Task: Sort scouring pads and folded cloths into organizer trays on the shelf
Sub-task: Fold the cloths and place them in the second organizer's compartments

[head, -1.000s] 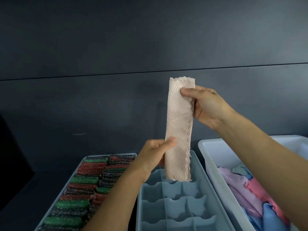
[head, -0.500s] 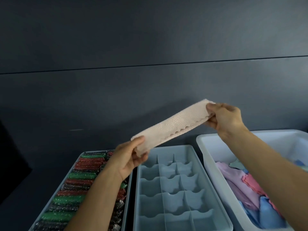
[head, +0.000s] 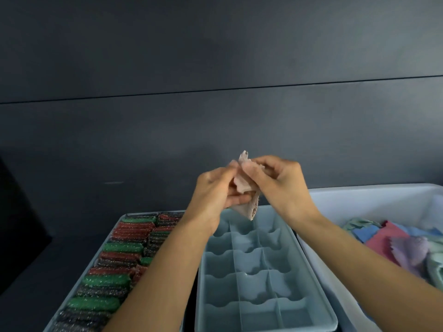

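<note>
left hand (head: 215, 188) and right hand (head: 280, 183), fingers (head: 237, 200) curled round a beige textured cloth (head: 242, 185), are folding it above the unfilled pale blue divided tray (head: 251, 259); glittery scouring pads (head: 112, 281) are packing the neighbouring tray (head: 96, 257), coloured cloths (head: 388, 238) waiting in a white bin (head: 371, 202).

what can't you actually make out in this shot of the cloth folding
All in the head view.
Beige cloth: mostly covered by the left hand and right hand, so how it is folded is unclear.
Scouring pad tray: its right side hidden by the left forearm, its near end cut off by the bottom edge.
White bin: cut off by the right edge.
</note>
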A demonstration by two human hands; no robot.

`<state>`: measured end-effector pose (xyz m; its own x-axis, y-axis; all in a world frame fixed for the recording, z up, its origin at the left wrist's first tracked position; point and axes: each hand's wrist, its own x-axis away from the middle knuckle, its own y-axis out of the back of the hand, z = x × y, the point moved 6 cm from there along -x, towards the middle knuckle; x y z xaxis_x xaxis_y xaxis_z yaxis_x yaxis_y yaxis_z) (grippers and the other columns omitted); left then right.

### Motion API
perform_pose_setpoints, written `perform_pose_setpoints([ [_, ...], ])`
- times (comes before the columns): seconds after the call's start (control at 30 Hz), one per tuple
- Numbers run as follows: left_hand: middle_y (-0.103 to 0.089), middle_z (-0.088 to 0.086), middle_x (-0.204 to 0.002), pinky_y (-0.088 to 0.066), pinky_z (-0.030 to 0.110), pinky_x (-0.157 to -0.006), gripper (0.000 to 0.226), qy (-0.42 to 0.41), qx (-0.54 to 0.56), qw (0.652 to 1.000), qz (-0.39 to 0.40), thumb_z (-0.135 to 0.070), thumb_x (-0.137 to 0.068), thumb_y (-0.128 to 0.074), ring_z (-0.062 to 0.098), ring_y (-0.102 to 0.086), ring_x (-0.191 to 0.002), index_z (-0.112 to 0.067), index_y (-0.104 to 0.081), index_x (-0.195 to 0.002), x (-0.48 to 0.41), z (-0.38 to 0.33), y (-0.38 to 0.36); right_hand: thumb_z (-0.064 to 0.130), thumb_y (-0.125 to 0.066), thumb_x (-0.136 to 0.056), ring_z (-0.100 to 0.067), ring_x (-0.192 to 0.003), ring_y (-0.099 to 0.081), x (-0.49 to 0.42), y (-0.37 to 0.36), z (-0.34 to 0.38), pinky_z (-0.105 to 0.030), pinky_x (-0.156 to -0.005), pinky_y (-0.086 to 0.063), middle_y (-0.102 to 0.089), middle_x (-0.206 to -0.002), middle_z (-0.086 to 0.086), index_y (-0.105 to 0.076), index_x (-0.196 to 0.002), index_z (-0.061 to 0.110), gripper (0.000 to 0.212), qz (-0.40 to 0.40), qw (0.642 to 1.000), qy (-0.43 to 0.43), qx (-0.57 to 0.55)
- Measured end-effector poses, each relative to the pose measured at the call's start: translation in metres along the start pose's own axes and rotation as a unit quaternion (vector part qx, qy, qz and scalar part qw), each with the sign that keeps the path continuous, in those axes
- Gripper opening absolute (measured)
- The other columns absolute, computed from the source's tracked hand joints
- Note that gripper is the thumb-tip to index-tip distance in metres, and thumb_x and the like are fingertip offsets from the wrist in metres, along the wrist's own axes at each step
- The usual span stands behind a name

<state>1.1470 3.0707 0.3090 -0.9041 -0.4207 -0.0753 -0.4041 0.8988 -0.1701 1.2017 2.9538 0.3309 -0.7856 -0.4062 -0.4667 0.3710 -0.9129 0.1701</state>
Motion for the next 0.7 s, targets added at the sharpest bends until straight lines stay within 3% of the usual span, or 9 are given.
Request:
perform_pose_setpoints([
  [0.07,-0.075,0.017,-0.100,-0.061,0.033,-0.079,0.047,0.015,0.040,0.999,0.025,-0.039,-0.104,-0.038,0.023,-0.074,-0.089,-0.003,-0.069,-0.106,0.002,0.001,-0.003,0.022,-0.079,-0.077,-0.012,-0.080,-0.071,0.000,0.000,-0.003,-0.027,-0.075,-0.057,-0.074,-0.084,0.002,-0.070,-0.097,0.016,0.022,0.023,1.000,-0.012,-0.006],
  [0.13,-0.075,0.011,-0.100,-0.059,0.034,-0.082,0.052,0.011,0.007,1.000,0.027,-0.045,-0.103,-0.035,0.019,-0.072,-0.090,-0.007,-0.069,-0.110,0.005,0.000,-0.002,0.012,-0.080,-0.075,-0.006,-0.074,-0.068,0.000,0.003,-0.004,-0.021,-0.068,-0.054,-0.072,-0.082,0.004,-0.068,-0.096,0.018,0.025,0.015,1.000,-0.013,0.020],
  [0.2,-0.073,-0.001,-0.094,-0.055,0.027,-0.075,0.038,-0.060,-0.082,0.995,-0.017,-0.044,-0.100,-0.046,0.008,-0.066,-0.083,-0.017,-0.073,-0.105,0.007,-0.003,0.009,0.005,-0.073,-0.081,-0.006,-0.063,-0.061,-0.003,0.009,-0.006,-0.025,-0.061,-0.052,-0.068,-0.073,0.004,-0.067,-0.086,0.017,0.014,-0.015,0.999,-0.030,0.012],
  [0.27,-0.068,-0.008,-0.101,-0.049,0.023,-0.080,0.020,-0.125,-0.143,0.980,-0.062,-0.043,-0.089,-0.066,0.003,-0.062,-0.091,-0.030,-0.071,-0.103,0.010,-0.005,0.025,0.003,-0.068,-0.084,-0.013,-0.063,-0.057,-0.006,0.016,-0.011,-0.035,-0.061,-0.050,-0.064,-0.069,-0.002,-0.066,-0.079,0.014,0.012,-0.037,0.995,-0.077,-0.053],
  [0.33,-0.063,-0.005,-0.115,-0.049,0.029,-0.091,0.030,-0.124,-0.180,0.976,-0.004,-0.051,-0.075,-0.072,0.007,-0.059,-0.107,-0.036,-0.068,-0.101,0.012,0.009,0.030,0.003,-0.067,-0.085,-0.017,-0.067,-0.058,-0.009,0.018,-0.013,-0.034,-0.065,-0.049,-0.064,-0.071,-0.005,-0.066,-0.079,0.012,0.011,-0.028,0.984,-0.115,-0.133],
  [0.43,-0.062,-0.003,-0.116,-0.050,0.020,-0.085,0.039,-0.100,-0.186,0.973,0.096,-0.052,-0.076,-0.075,0.007,-0.063,-0.101,-0.020,-0.069,-0.097,0.020,0.027,0.023,0.004,-0.066,-0.086,-0.014,-0.066,-0.061,-0.011,0.020,-0.011,-0.027,-0.062,-0.052,-0.065,-0.072,-0.003,-0.065,-0.084,0.010,0.007,-0.001,0.971,-0.133,-0.199],
  [0.5,-0.064,-0.007,-0.106,-0.047,0.016,-0.079,0.037,-0.112,-0.217,0.965,0.098,-0.050,-0.080,-0.072,0.005,-0.063,-0.095,-0.014,-0.070,-0.087,0.021,0.031,0.021,0.004,-0.065,-0.086,-0.011,-0.063,-0.062,-0.012,0.022,-0.009,-0.023,-0.057,-0.052,-0.066,-0.070,0.000,-0.065,-0.086,0.010,0.006,-0.005,0.968,-0.130,-0.215],
  [0.6,-0.065,-0.011,-0.078,-0.047,0.028,-0.079,0.047,-0.102,-0.259,0.958,0.063,-0.061,-0.079,-0.067,0.002,-0.060,-0.078,-0.015,-0.068,-0.071,0.022,0.038,0.027,0.003,-0.064,-0.087,-0.009,-0.059,-0.061,-0.010,0.024,-0.008,-0.022,-0.052,-0.049,-0.066,-0.067,0.001,-0.067,-0.086,0.010,0.008,-0.016,0.974,-0.111,-0.196],
  [0.7,-0.072,-0.005,-0.096,-0.054,0.042,-0.089,0.057,-0.071,-0.180,0.980,0.042,-0.066,-0.069,-0.068,0.006,-0.066,-0.088,-0.014,-0.068,-0.092,0.020,0.038,0.030,0.005,-0.066,-0.086,-0.015,-0.066,-0.062,-0.004,0.018,-0.011,-0.029,-0.059,-0.050,-0.068,-0.074,-0.004,-0.069,-0.090,0.006,0.005,0.008,0.977,-0.105,-0.188],
])
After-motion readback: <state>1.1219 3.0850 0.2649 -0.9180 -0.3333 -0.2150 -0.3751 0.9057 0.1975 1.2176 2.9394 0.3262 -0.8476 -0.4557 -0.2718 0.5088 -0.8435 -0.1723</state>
